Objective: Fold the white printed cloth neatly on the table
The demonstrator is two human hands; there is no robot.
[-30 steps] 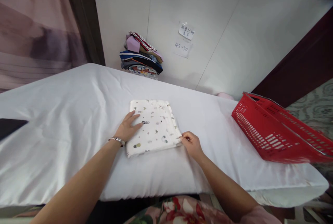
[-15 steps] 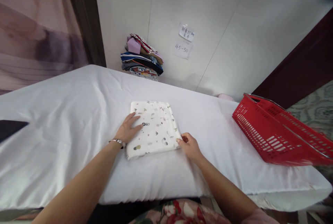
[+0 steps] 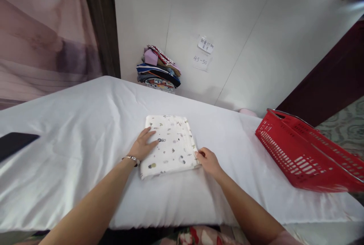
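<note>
A white cloth [image 3: 170, 146] with small printed pictures lies folded into a flat, roughly square bundle on the white-covered table [image 3: 227, 138]. My left hand [image 3: 143, 144], with a bracelet at the wrist, rests flat on the cloth's left side, fingers spread. At the near right corner of the bundle, my right hand [image 3: 208, 160] pinches the cloth's edge between thumb and fingers. The fingertips under that edge are partly hidden.
A red plastic basket [image 3: 298, 157] stands at the table's right end. Several folded fabrics make a pile [image 3: 159, 70] at the back by the wall. On the left lies a dark flat object [image 3: 17, 144]. Two paper notes [image 3: 203, 53] are on the wall.
The view has shifted slightly, so everything sits a little lower and further right. Both hands keep nearly the same places on the folded cloth.
</note>
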